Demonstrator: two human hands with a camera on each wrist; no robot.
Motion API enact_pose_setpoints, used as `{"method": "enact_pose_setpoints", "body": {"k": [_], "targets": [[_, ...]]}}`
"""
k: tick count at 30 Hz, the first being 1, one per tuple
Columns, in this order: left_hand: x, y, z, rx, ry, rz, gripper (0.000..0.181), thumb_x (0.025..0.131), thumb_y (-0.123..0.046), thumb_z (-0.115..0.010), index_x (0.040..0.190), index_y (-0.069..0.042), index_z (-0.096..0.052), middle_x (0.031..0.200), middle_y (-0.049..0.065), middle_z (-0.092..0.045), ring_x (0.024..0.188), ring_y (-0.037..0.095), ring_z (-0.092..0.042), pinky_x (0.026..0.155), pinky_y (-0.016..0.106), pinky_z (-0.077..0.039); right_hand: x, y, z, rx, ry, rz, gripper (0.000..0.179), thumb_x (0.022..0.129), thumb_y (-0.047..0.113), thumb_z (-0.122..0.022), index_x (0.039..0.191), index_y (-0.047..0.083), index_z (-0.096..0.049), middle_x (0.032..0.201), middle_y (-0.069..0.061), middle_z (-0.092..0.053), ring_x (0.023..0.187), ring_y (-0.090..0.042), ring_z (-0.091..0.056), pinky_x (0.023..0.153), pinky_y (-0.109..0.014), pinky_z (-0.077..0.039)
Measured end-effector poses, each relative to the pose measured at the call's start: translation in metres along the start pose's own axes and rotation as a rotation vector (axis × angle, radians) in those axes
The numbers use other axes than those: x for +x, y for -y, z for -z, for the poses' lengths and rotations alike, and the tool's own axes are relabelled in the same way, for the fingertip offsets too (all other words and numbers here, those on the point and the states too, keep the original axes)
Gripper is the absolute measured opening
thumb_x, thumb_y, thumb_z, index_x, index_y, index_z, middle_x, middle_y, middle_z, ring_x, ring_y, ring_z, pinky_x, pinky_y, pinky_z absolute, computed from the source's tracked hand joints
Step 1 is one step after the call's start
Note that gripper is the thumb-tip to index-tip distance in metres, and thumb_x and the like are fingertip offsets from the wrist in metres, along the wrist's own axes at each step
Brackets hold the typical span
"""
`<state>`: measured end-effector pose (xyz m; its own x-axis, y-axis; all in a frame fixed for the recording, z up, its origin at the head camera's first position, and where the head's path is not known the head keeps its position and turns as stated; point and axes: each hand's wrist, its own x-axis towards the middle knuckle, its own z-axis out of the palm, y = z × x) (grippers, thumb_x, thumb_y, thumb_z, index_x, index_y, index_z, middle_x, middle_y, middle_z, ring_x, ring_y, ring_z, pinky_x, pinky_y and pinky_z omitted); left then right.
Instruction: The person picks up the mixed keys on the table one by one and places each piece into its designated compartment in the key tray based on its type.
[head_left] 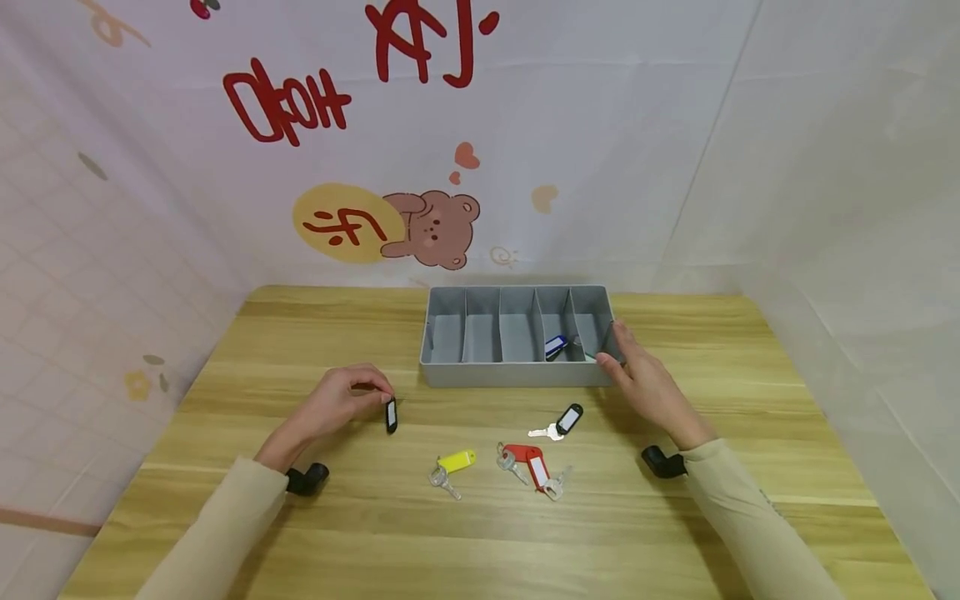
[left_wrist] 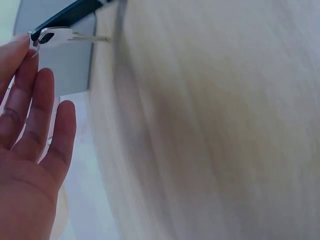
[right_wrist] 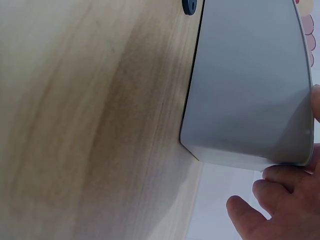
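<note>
Thumb and fingertips of my left hand (head_left: pixel 341 404) pinch the ring of a key with a black key tag (head_left: pixel 391 415). In the left wrist view the silver key (left_wrist: pixel 59 37) hangs from that ring beside the dark tag. My right hand (head_left: pixel 651 385) holds the front right corner of a grey divided box (head_left: pixel 517 375), thumb at the rim and fingers against the side. Inside the box's fourth compartment from the left lies a blue key tag (head_left: pixel 555 343) with a dark one partly under it. Something small shows at the bottom of the rightmost compartment, partly hidden by the thumb.
Between the arms on the wooden table (head_left: pixel 360 533) lie a key with a black tag (head_left: pixel 570 418), a key with a yellow tag (head_left: pixel 456 461), and two keys with red tags (head_left: pixel 537 468). A printed cloth (head_left: pixel 600 125) hangs behind the box.
</note>
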<state>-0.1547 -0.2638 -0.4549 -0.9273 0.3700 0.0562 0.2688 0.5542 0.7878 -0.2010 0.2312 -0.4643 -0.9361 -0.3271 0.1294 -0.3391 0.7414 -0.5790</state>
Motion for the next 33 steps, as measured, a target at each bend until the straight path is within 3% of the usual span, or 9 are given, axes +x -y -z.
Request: {"method": "enact_pose_setpoints", "body": {"k": [12,22,33], "targets": [[-0.004,-0.018,-0.007,0.02,-0.146,-0.007,0.006,0.096,-0.011,-0.076,0.099,-0.012,-0.08,0.103,-0.003,-0.073,0.101,0.017,-0.067,0.094,0.035,-0.055,-0.002,0.001,0.001,0.009,-0.006,0.002,0.076,0.111,0.04,-0.048,0.163,-0.005,-0.014,0.169,-0.025,-0.014,0.153,-0.046,-0.02,0.12,-0.061,-0.022],[-0.002,-0.041,-0.014,-0.006,-0.246,-0.016,0.006,0.094,-0.01,-0.077,0.098,-0.012,-0.082,0.101,-0.003,-0.073,0.1,0.017,-0.067,0.095,0.051,-0.054,-0.002,0.001,0.0,0.019,-0.003,-0.001,0.076,0.111,0.04,-0.047,0.163,-0.005,-0.014,0.169,-0.024,-0.013,0.154,-0.045,-0.018,0.121,-0.061,-0.021],[0.003,-0.066,-0.024,-0.047,-0.329,-0.023,0.007,0.094,-0.008,-0.077,0.099,-0.011,-0.081,0.104,-0.003,-0.074,0.103,0.016,-0.067,0.097,0.039,-0.054,-0.001,0.002,-0.001,0.012,-0.005,-0.006,0.077,0.111,0.041,-0.048,0.163,-0.006,-0.015,0.169,-0.024,-0.013,0.154,-0.045,-0.019,0.12,-0.061,-0.021]]}}
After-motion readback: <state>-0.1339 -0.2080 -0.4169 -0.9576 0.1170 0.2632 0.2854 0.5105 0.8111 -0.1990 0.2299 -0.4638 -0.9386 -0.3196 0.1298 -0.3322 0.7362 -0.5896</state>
